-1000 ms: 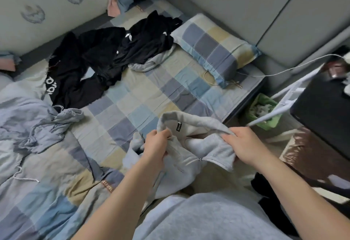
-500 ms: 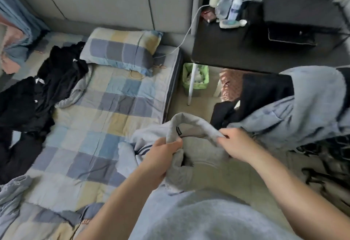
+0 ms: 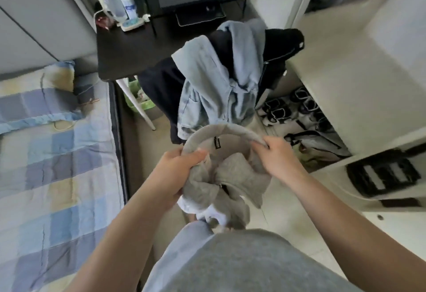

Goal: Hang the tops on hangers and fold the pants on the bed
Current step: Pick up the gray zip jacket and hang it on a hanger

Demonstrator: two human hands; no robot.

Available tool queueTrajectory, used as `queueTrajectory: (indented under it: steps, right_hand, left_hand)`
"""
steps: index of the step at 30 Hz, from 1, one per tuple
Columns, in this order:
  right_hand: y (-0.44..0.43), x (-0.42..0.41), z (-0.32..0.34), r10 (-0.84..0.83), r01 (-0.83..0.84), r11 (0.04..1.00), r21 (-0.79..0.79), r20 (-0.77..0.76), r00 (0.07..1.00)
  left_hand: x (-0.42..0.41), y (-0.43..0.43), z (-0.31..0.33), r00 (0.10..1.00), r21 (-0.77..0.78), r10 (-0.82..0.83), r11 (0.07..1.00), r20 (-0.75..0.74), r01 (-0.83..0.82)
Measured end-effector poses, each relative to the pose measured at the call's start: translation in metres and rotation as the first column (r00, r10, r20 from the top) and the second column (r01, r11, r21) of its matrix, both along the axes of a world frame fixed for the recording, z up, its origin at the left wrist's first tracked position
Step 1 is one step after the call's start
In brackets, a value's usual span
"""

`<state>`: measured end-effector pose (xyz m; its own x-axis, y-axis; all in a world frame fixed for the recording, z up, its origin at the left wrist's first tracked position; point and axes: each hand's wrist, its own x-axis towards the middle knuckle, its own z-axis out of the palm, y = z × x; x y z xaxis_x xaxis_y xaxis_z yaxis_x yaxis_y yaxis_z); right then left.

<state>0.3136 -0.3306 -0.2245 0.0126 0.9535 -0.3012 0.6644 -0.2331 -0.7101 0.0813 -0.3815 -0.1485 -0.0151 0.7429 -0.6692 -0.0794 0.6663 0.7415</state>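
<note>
Fingers: both sets are clenched on the grey top's [image 3: 227, 176] collar band, left hand [image 3: 182, 165] and right hand [image 3: 276, 158] at opposite ends.
Top: held bunched above the floor [image 3: 299, 218], beside the bed [image 3: 57, 165].

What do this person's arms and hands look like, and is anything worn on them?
Both forearms are bare up to the picture's edge: no sleeves, gloves, watch or rings show. The left hand and right hand are uncovered too. A grey top covers the body below.
</note>
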Motion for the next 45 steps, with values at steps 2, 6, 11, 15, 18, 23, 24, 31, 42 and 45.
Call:
queueTrajectory:
  steps: [2, 6, 11, 15, 18, 23, 24, 31, 42, 45]
  right_hand:
    - [-0.001, 0.027, 0.012, -0.095, 0.095, 0.994, 0.057, -0.016, 0.995]
    - [0.007, 0.069, 0.039, -0.295, 0.303, 0.932, 0.199, -0.068, 0.953]
    - [0.036, 0.114, 0.075, -0.498, 0.518, 0.802, 0.298, -0.144, 0.855]
    - [0.067, 0.142, 0.110, -0.627, 0.630, 0.641, 0.439, -0.175, 0.759]
    - [0.097, 0.157, 0.142, -0.699, 0.674, 0.525, 0.519, -0.189, 0.690]
    - [0.150, 0.169, 0.193, -0.731, 0.692, 0.368, 0.622, -0.266, 0.628]
    - [0.161, 0.171, 0.203, -0.731, 0.693, 0.341, 0.635, -0.284, 0.620]
    - [0.232, 0.198, 0.298, -0.747, 0.579, 0.229, 0.783, -0.240, 0.620]
    - [0.316, 0.279, 0.510, -0.853, 0.262, 0.146, 0.954, -0.013, 0.522]
    - [0.330, 0.308, 0.566, -0.880, 0.224, 0.131, 0.966, 0.009, 0.476]
  left_hand:
    - [0.022, 0.015, -0.002, 0.999, 0.017, -0.042, 0.999, -0.024, 0.043]
    - [0.069, 0.051, -0.002, 0.984, 0.070, -0.145, 0.986, -0.107, 0.153]
    - [0.124, 0.120, 0.019, 0.952, 0.216, -0.292, 0.927, -0.094, 0.306]
    - [0.166, 0.198, 0.039, 0.908, 0.384, -0.409, 0.827, -0.089, 0.410]
    - [0.196, 0.257, 0.060, 0.871, 0.478, -0.484, 0.749, -0.077, 0.459]
    - [0.235, 0.340, 0.100, 0.805, 0.605, -0.587, 0.613, -0.080, 0.508]
    - [0.243, 0.352, 0.109, 0.799, 0.629, -0.595, 0.588, -0.089, 0.508]
    - [0.303, 0.425, 0.196, 0.783, 0.731, -0.616, 0.496, -0.084, 0.469]
    - [0.397, 0.510, 0.387, 0.779, 0.916, -0.626, 0.324, 0.021, 0.236]
    - [0.426, 0.525, 0.440, 0.803, 0.940, -0.596, 0.283, 0.019, 0.188]
